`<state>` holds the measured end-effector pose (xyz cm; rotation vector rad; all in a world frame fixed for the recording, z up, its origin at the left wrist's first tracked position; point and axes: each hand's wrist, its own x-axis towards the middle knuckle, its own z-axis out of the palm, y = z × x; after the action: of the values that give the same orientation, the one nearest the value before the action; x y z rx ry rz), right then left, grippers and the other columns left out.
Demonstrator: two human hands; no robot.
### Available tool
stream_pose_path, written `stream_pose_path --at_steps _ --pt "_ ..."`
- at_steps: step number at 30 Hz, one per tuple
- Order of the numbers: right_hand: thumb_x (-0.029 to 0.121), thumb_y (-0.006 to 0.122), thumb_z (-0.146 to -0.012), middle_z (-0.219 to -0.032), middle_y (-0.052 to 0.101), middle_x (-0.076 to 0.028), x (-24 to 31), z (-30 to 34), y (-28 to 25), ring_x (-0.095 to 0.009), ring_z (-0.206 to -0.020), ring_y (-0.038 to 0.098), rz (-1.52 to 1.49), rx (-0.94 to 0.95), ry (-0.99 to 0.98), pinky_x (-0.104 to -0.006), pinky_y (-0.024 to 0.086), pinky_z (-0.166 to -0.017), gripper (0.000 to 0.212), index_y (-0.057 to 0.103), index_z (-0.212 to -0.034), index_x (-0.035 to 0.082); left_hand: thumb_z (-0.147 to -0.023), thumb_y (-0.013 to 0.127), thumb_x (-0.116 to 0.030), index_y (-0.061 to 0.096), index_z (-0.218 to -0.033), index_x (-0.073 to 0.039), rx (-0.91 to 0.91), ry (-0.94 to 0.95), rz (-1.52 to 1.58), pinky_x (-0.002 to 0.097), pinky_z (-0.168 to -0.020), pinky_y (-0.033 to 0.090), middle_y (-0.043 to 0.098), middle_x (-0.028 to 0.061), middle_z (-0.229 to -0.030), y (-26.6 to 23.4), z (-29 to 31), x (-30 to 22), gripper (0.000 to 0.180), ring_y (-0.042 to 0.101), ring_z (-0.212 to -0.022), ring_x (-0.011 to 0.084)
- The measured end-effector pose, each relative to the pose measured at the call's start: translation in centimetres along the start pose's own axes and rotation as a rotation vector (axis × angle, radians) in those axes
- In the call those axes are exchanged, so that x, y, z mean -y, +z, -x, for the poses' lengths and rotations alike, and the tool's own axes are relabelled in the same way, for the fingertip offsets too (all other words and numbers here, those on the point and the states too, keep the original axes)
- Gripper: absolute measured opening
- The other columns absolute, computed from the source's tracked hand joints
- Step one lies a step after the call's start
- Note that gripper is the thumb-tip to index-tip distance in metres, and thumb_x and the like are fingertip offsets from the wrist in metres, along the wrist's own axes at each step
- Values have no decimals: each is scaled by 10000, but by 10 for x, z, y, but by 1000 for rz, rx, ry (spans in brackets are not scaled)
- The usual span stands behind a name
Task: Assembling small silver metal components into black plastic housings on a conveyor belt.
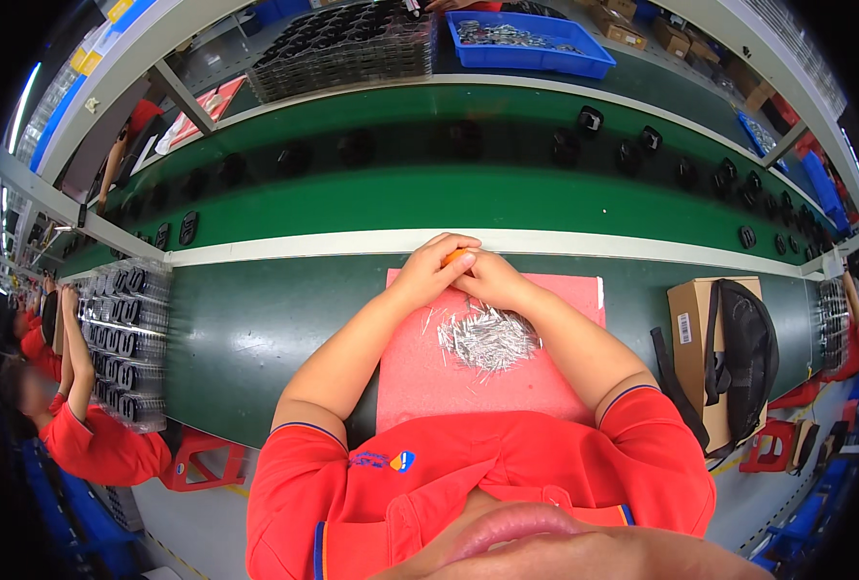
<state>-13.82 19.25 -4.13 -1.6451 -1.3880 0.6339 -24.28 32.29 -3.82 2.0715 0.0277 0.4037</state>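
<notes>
Above the far part of a pink foam mat (410, 387), my left hand (433, 268) and my right hand (495, 281) are brought together, touching, with fingers closed and overlapping. A small orange thing (457, 256) shows between the fingers at the left hand; its kind is mostly hidden. What the right hand holds, if anything, is covered by the fingers. Just below the hands, on the mat, lies a loose heap of thin silvery metal pins (489, 340), with a few strays around it.
Beyond a white rail (352, 242) runs a green conveyor belt (381, 203) carrying several black parts (651, 138). Stacked clear trays (120, 338) stand left, near a co-worker (110, 440). At right are a cardboard box (690, 338) and black bag (743, 358). A blue bin (536, 60) stands behind.
</notes>
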Motion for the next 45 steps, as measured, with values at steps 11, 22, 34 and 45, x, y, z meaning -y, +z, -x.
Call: stream_pose_path --at_steps 11,22,34,45 --pt "183 616 -853 -1014 625 -186 1 3 2 -353 -936 617 65 11 -114 -410 487 -812 268 612 -1085 48 -1004 396 -420 588 -1168 -10 -19 -107 300 314 -936 436 612 86 -1115 5 7 14 481 571 -1059 182" --pt "195 708 -793 -908 527 -94 9 12 -20 -247 -862 534 170 312 -156 -348 451 -776 266 647 -1009 52 -1024 333 -390 543 -1197 18 -142 -324 794 310 -919 457 620 116 -1083 -23 -8 14 491 596 -1009 188" --pt "128 656 -810 -953 565 -118 -3 11 -6 -261 -869 581 196 161 -140 -331 479 -774 170 650 -944 23 -1006 428 -286 548 -1204 8 -119 -324 745 297 -912 465 618 102 -1082 -19 -5 16 375 598 -1009 168" --pt "88 647 -795 -947 551 -72 22 17 -56 -169 -819 547 248 508 260 -294 455 -742 283 596 -1068 31 -997 455 -279 554 -1207 -7 -84 -315 665 283 -913 453 617 94 -1089 -17 -3 20 357 596 -1014 158"
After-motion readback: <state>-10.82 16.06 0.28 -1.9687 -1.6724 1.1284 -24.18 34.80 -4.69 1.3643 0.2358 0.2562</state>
